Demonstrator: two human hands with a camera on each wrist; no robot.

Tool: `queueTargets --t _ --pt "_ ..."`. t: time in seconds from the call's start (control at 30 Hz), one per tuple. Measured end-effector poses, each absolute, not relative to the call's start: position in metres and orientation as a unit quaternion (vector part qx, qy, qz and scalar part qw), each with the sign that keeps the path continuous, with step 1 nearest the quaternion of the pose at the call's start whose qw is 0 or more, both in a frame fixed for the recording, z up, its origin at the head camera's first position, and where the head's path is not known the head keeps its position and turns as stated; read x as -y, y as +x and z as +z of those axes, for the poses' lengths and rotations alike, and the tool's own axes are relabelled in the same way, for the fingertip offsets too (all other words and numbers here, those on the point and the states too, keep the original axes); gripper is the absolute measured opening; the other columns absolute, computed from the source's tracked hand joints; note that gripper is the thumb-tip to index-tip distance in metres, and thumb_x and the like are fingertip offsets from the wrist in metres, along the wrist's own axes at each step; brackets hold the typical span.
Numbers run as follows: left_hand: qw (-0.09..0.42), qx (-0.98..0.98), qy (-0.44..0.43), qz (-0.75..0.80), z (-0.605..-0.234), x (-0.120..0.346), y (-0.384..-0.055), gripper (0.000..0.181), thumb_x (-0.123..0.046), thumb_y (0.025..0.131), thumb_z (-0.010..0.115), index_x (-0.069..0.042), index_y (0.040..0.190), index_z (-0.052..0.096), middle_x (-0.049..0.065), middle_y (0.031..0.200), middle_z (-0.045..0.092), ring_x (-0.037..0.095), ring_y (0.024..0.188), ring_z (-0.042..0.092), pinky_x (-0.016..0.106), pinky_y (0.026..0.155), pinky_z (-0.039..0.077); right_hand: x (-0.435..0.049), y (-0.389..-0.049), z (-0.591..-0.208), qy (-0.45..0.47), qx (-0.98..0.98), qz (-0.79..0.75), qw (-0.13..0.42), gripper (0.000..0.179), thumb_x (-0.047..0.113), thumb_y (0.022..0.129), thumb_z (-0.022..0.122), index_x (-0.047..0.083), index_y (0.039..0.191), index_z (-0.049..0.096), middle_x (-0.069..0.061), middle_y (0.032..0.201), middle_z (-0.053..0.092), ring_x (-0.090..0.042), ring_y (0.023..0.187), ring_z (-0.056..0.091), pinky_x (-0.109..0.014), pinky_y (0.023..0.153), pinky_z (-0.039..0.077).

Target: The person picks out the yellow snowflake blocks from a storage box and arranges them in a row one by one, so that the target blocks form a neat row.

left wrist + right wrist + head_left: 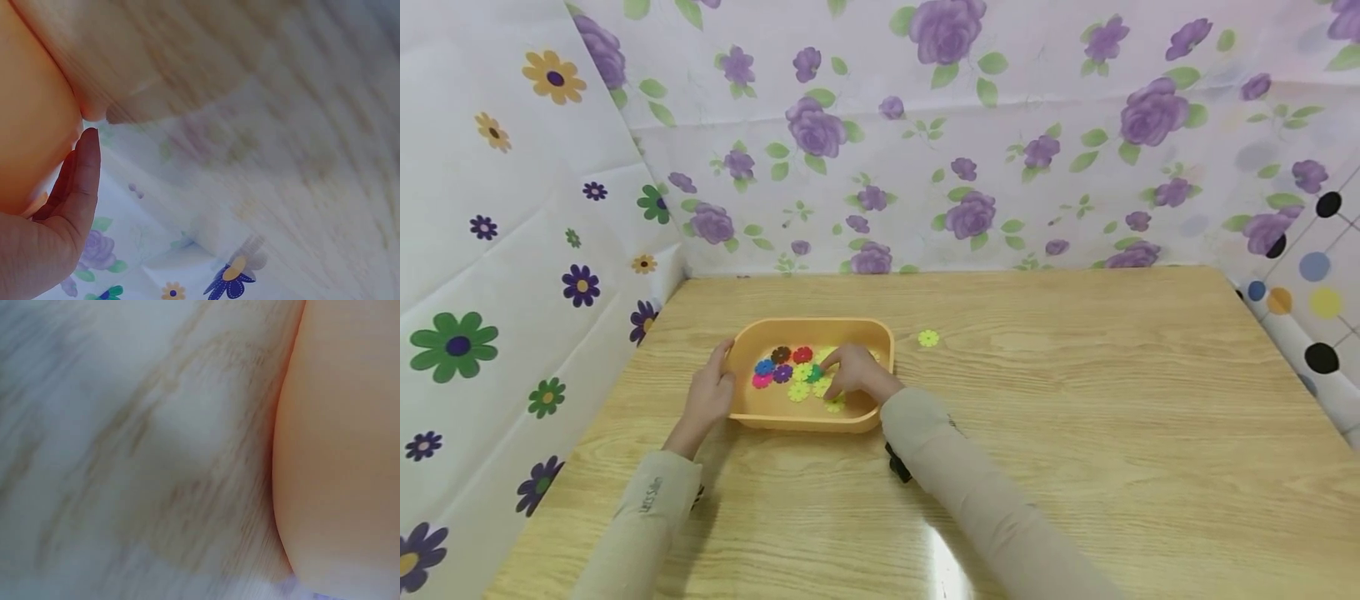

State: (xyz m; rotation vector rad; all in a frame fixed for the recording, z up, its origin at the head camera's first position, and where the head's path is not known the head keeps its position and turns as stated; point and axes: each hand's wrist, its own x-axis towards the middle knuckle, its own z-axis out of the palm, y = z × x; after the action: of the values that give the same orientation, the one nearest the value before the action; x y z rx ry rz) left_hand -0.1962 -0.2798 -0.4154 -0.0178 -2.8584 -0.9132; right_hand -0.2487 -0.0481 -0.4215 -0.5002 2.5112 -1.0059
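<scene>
A shallow orange plastic tray [808,423] lies on the table, with several flower-shaped plastic pieces inside. Many of these are yellow [798,391]; a blue piece [764,367], a brown piece [781,355], a red piece [802,355], a purple piece [782,373], a pink piece [762,381] and a green piece [815,373] lie among them. My left hand [709,392] holds the tray's left side. Inside the tray, my right hand [856,370] reaches down with thumb and forefinger apart, the forefinger at the green piece. The right wrist view hides that hand.
One yellow flower piece [928,338] lies on the wooden table [1075,417], right of the tray. Flower-printed sheets hang at the back [1037,192] and along the left side [512,267]. A dotted sheet [1315,308] borders the right edge.
</scene>
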Motion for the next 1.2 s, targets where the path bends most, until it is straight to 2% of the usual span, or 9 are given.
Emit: queueTargets --t 0.13,0.4,0.6,0.73,0.97,1.07,1.2 --pt "0.071 0.949 -0.008 -0.306 -0.4151 0.2812 -0.1965 0.05 0.002 0.085 0.032 0.007 0.135 0.029 0.037 0.127 0.04 0.05 0.11 0.043 0.058 0.093 0.034 0.0505 -0.2498 -0.4219 -0.166 -0.898 -0.354 0.202 0.046 0.01 0.065 0.082 0.015 0.108 0.069 -0.001 0.117 0.061 -0.02 0.115 0.048 -0.026 0.096 0.038" --pt "0.068 0.949 -0.006 -0.307 -0.4154 0.2826 -0.1961 0.05 0.003 0.085 0.032 0.007 0.135 0.028 0.037 0.128 0.039 0.05 0.113 0.041 0.058 0.094 0.033 0.053 -0.2481 -0.4224 -0.166 -0.904 -0.339 0.2 0.035 0.009 0.068 0.08 0.018 0.101 0.072 -0.001 0.114 0.063 -0.015 0.106 0.051 -0.023 0.087 0.043" --pt "0.075 0.949 -0.009 -0.305 -0.4157 0.2823 -0.1956 0.05 0.003 0.085 0.032 0.008 0.135 0.03 0.038 0.126 0.04 0.05 0.109 0.044 0.058 0.091 0.035 0.0535 -0.2486 -0.4232 -0.184 -0.908 -0.325 0.188 0.03 0.01 0.069 0.079 0.016 0.098 0.073 -0.001 0.113 0.063 -0.016 0.107 0.051 -0.024 0.09 0.042" --pt "0.071 0.949 -0.005 -0.306 -0.4157 0.2824 -0.1953 0.05 0.003 0.085 0.032 0.007 0.135 0.029 0.037 0.127 0.039 0.051 0.112 0.041 0.058 0.094 0.033 0.0538 -0.2488 -0.4232 -0.194 -0.915 -0.306 0.176 0.025 0.012 0.068 0.08 0.013 0.092 0.074 -0.001 0.108 0.062 -0.017 0.105 0.051 -0.024 0.09 0.042" --pt "0.069 0.95 -0.002 -0.304 -0.4163 0.281 -0.1938 0.049 0.003 0.086 0.032 0.006 0.135 0.029 0.037 0.128 0.039 0.051 0.113 0.04 0.058 0.096 0.032 0.0534 -0.2494 -0.4252 -0.176 -0.914 -0.316 0.185 0.02 0.012 0.066 0.082 0.01 0.081 0.068 0.0 0.09 0.058 -0.014 0.082 0.05 -0.022 0.072 0.046" --pt "0.072 0.95 -0.003 -0.304 -0.416 0.2797 -0.194 0.049 0.003 0.086 0.032 0.006 0.135 0.029 0.038 0.126 0.04 0.051 0.112 0.042 0.058 0.094 0.033 0.0527 -0.2494 -0.4249 -0.166 -0.914 -0.32 0.188 0.022 0.011 0.066 0.082 0.009 0.08 0.065 0.001 0.083 0.057 -0.014 0.077 0.049 -0.021 0.065 0.045" --pt "0.072 0.95 -0.005 -0.305 -0.4156 0.2785 -0.1947 0.049 0.002 0.086 0.032 0.006 0.135 0.029 0.038 0.126 0.04 0.051 0.112 0.042 0.058 0.094 0.033 0.0514 -0.2497 -0.4241 -0.163 -0.916 -0.315 0.185 0.023 0.011 0.066 0.082 0.009 0.08 0.064 0.001 0.08 0.056 -0.014 0.075 0.05 -0.021 0.063 0.045"
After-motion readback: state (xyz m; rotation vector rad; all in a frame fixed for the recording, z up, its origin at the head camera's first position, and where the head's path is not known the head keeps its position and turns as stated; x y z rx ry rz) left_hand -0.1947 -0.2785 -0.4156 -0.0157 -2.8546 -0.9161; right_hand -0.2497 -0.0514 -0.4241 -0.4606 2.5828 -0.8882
